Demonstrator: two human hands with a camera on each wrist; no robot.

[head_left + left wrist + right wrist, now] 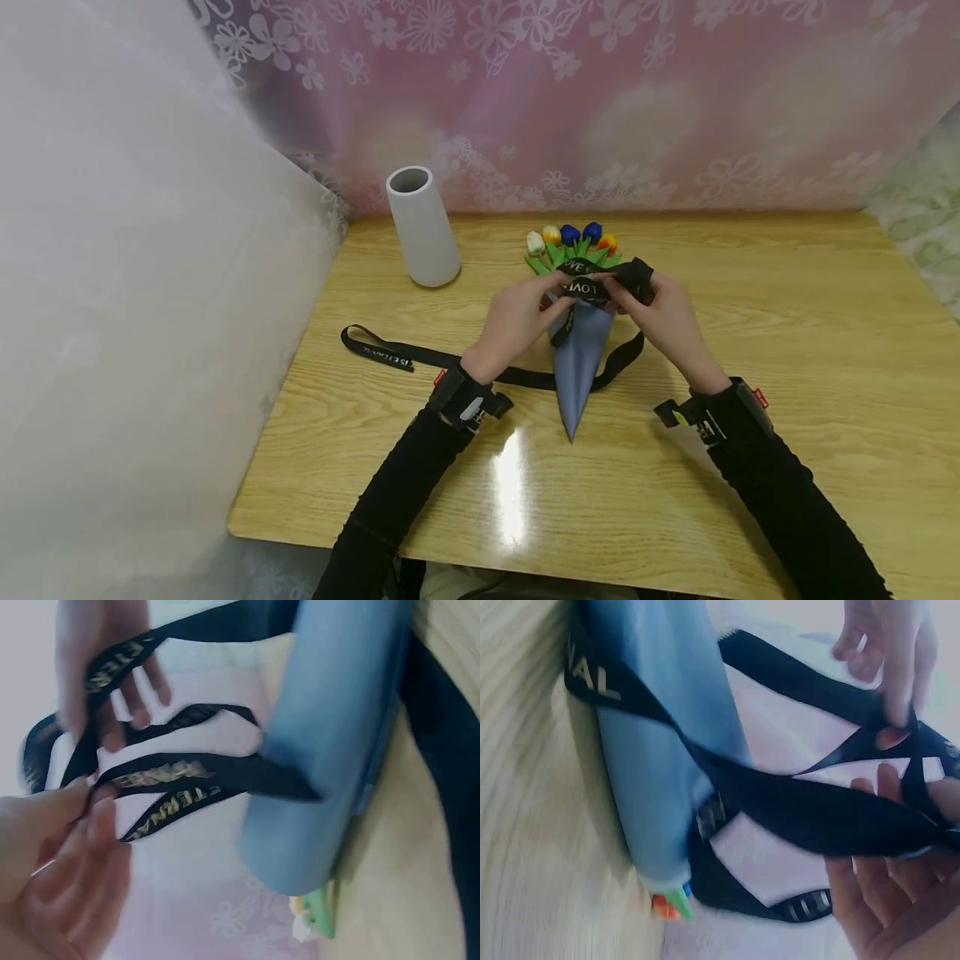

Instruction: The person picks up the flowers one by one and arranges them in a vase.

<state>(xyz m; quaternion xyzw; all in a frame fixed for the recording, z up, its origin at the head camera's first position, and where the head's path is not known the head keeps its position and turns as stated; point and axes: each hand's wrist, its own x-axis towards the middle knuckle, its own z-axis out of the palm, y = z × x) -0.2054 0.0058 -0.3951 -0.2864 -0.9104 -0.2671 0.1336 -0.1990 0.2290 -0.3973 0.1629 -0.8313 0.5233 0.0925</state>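
A small bouquet lies on the table, its blue-grey wrapping cone (pixel 576 367) tapering toward the person. White, yellow, orange and blue tulips (pixel 570 236) show at its far end. Black ribbon (pixel 587 289) with printed lettering is gathered in loops above the cone's upper part. My left hand (pixel 517 321) pinches the ribbon between thumb and fingers, seen also in the left wrist view. From the other side, my right hand (pixel 663 321) grips ribbon too, close to the left fingertips. In the right wrist view, a ribbon strand (pixel 802 806) stretches from the wrapping to that hand.
A long ribbon tail (pixel 431 357) runs under the cone and curls out to the left on the wooden table (pixel 787 375). At the back left stands a white vase (pixel 426 233). A pink floral curtain (pixel 525 108) hangs behind the table, with white sheeting at left.
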